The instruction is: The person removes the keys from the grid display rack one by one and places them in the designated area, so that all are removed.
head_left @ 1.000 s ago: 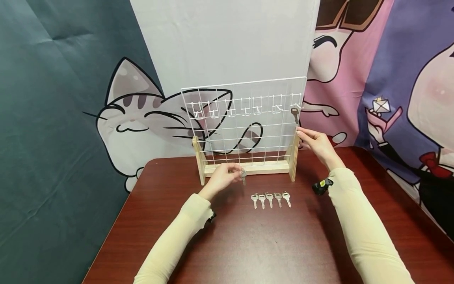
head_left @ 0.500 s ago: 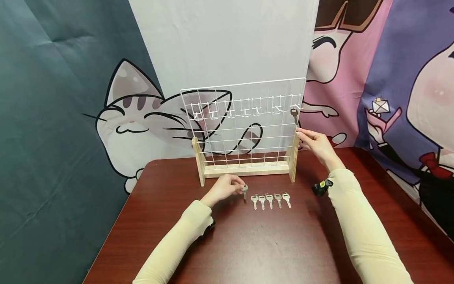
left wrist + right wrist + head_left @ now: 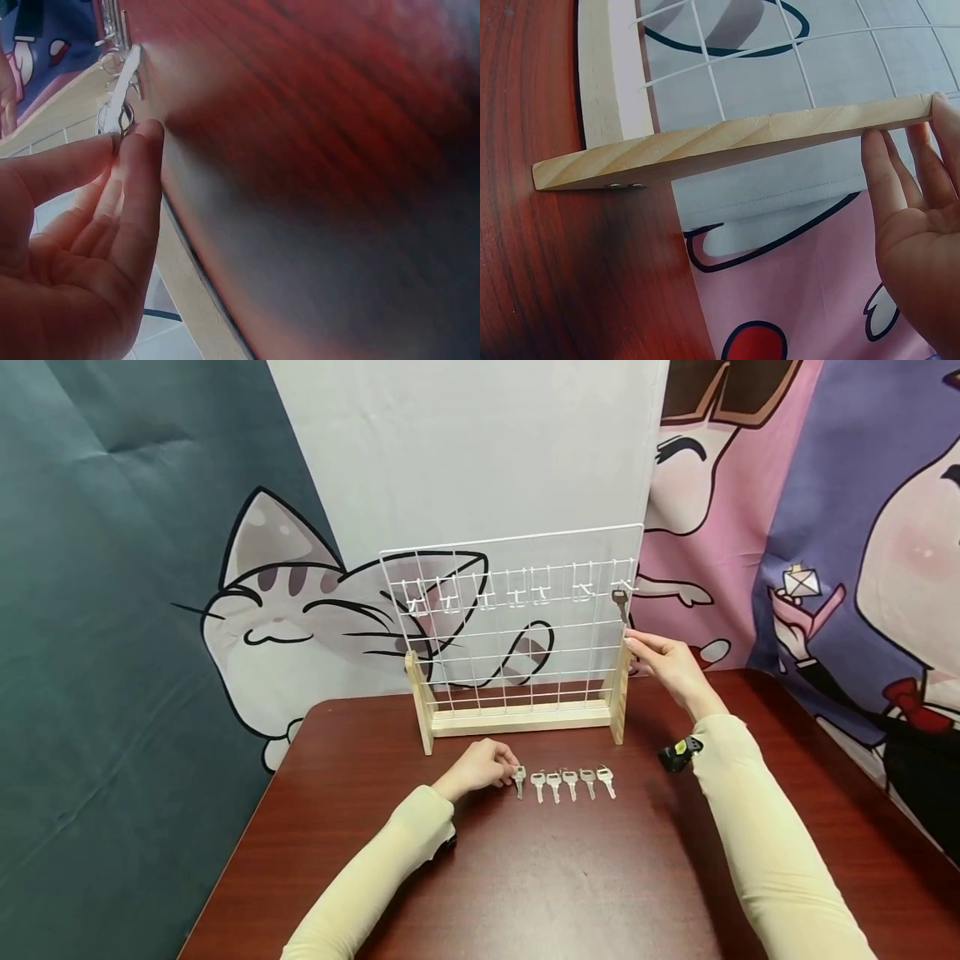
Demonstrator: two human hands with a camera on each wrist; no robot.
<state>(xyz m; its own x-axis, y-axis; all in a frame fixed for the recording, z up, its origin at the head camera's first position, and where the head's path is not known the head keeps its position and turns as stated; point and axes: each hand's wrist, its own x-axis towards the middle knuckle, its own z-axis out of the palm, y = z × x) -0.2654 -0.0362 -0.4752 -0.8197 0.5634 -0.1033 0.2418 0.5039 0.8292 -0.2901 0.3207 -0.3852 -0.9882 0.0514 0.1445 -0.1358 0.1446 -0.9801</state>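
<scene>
My left hand (image 3: 482, 766) pinches a silver key (image 3: 520, 785) by its head, low over the table. In the left wrist view that key (image 3: 124, 86) is seen edge-on, with a ring by the fingertips. Right beside it, several similar keys (image 3: 571, 785) lie in a row. My right hand (image 3: 672, 670) holds the top of the rack's right wooden post (image 3: 621, 702). The right wrist view has the fingers of that hand (image 3: 922, 202) on both sides of the post (image 3: 765, 136). One dark key (image 3: 619, 602) hangs from the rightmost hook, above my right hand.
The white wire grid rack (image 3: 495, 672) stands on a wooden base (image 3: 521, 721) at the back of the brown table (image 3: 555, 877). Several white hooks (image 3: 487, 599) line its upper part. Printed cloth (image 3: 480, 443) hangs behind.
My left hand has come down and toward me with the key, from in front of the rack base to the left end of the key row. The right hand stays on the post.
</scene>
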